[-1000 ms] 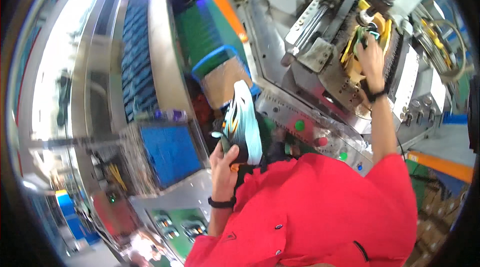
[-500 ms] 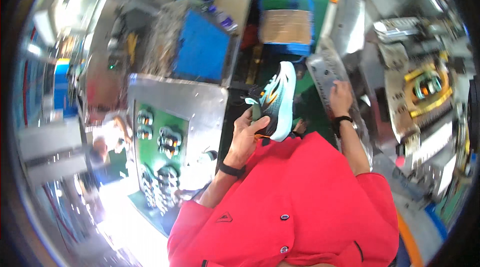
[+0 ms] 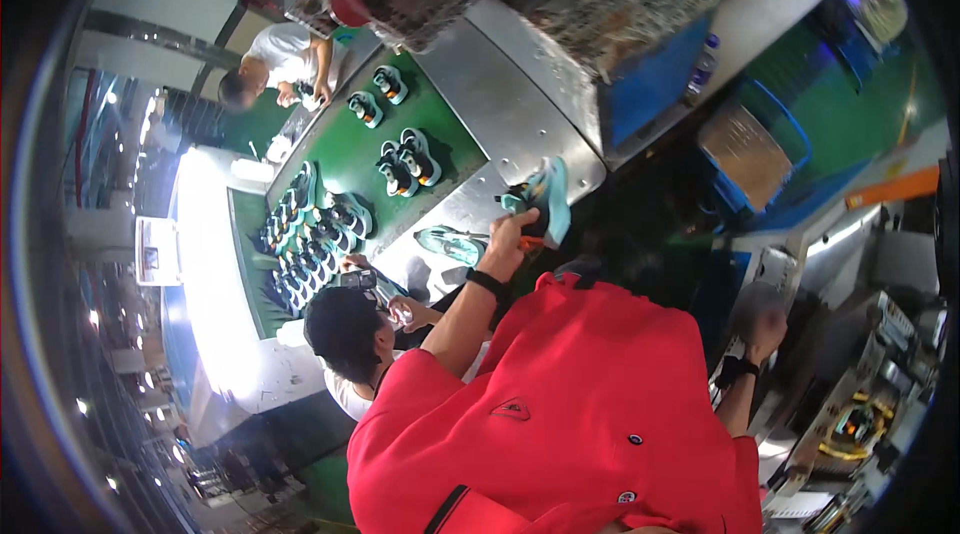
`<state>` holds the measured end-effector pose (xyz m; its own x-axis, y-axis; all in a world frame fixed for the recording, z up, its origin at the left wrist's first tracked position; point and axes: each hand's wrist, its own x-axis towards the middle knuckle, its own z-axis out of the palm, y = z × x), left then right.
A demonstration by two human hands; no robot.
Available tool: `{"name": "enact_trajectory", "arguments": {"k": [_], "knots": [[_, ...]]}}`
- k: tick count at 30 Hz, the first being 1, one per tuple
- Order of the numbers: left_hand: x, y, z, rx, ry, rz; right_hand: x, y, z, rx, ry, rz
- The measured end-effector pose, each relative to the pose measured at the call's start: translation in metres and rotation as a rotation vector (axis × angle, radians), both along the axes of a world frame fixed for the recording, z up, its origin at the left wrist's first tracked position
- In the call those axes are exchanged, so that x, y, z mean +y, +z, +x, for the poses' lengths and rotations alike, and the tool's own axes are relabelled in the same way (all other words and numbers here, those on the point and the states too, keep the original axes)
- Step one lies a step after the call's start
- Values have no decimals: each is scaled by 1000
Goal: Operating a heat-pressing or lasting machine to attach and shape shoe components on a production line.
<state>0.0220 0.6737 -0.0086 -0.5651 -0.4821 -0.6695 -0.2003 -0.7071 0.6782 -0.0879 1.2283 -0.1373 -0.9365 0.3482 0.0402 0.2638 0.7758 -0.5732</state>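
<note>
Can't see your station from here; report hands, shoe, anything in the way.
Left hand gripping teal-and-black shoe. Right hand out to the right, grip unclear. Possibly in the way: co-worker close at left.

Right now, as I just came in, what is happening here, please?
The person in a red shirt holds a black and pale-blue sports shoe in the left hand, near the edge of a metal table with a green top. The right hand is out to the side; whether it grips anything is unclear. Similar shoes stand on the green top, with two co-workers in white clothes nearby.
</note>
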Motion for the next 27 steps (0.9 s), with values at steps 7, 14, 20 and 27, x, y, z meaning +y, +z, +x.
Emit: {"name": "enact_trajectory", "arguments": {"k": [7,14,20,27], "knots": [[-204,-85,-25,-143,338,-382,-93,62,-53,137,110,72],[-290,-92,-61,-515,-277,-1231,-238,143,-97,122,410,-346],[-168,111,-99,417,-1024,-982,-448,236,-89,-647,815,-895],[-71,200,-91,975,-1646,-919,-508,243,-68,-995,1574,-1064]]}}
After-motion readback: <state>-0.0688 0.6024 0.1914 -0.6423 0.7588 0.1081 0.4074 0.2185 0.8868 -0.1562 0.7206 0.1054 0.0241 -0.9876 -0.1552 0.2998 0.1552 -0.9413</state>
